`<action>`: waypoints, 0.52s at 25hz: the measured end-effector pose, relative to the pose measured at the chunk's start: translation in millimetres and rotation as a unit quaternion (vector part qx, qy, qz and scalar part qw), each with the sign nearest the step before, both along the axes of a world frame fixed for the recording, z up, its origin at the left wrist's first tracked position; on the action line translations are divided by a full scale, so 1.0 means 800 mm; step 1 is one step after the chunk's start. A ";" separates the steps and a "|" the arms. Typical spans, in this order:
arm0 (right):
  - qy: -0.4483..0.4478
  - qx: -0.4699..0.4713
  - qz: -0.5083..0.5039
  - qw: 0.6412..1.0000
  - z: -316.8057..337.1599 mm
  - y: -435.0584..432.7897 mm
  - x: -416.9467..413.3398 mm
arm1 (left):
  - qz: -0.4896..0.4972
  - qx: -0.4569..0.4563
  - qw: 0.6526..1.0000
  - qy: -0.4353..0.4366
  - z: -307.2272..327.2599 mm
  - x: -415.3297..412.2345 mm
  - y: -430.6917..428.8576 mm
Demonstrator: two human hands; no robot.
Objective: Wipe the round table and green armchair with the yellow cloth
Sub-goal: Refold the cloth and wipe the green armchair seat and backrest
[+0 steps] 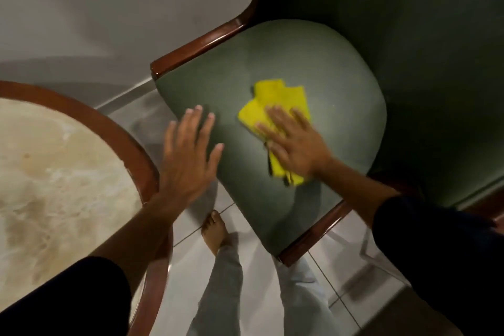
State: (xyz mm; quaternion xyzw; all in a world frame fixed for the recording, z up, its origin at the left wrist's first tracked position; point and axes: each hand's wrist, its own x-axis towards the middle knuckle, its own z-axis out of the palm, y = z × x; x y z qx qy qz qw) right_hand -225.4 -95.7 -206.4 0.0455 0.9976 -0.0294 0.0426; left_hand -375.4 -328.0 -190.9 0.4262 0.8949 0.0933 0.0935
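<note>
The green armchair [335, 68] fills the upper right, with a rounded seat cushion and dark wooden arms. A folded yellow cloth [278, 102] lies on the middle of the seat. My right hand [294, 144] presses flat on the cloth's near half, fingers spread over it. My left hand [188, 153] hovers open with fingers apart over the seat's left front corner, holding nothing. The round table [54, 161], a pale marbled top in a brown wooden rim, sits at the left, beside the chair.
A pale wall [109, 8] rises behind the table and chair. White floor tiles [341, 267] show between them, where my bare foot [214, 229] and grey trouser legs stand. The chair's wooden front rail [311, 240] lies near my legs.
</note>
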 end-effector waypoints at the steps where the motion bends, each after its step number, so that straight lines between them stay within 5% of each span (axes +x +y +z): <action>1: 0.005 0.003 -0.092 0.996 0.004 0.030 -0.006 | -0.037 -0.015 0.999 -0.027 0.002 0.010 0.021; 3: -0.010 -0.010 -0.279 0.960 0.010 0.081 -0.011 | -0.049 -0.060 0.994 -0.071 -0.006 0.018 0.026; 6: 0.033 -0.048 -0.569 0.821 0.009 0.081 0.015 | -0.046 -0.081 0.991 -0.097 -0.021 0.011 0.011; 9: 0.062 -0.044 -0.664 0.744 0.005 -0.041 0.034 | -0.030 -0.074 0.988 -0.131 -0.013 0.015 0.014; 10: 0.069 -0.065 -0.635 0.767 0.007 -0.083 0.035 | -0.017 -0.067 0.987 -0.145 -0.010 0.018 0.019; 13: -0.038 -0.103 -0.291 0.950 0.008 -0.142 0.046 | 0.032 -0.024 0.978 -0.205 0.002 0.019 0.033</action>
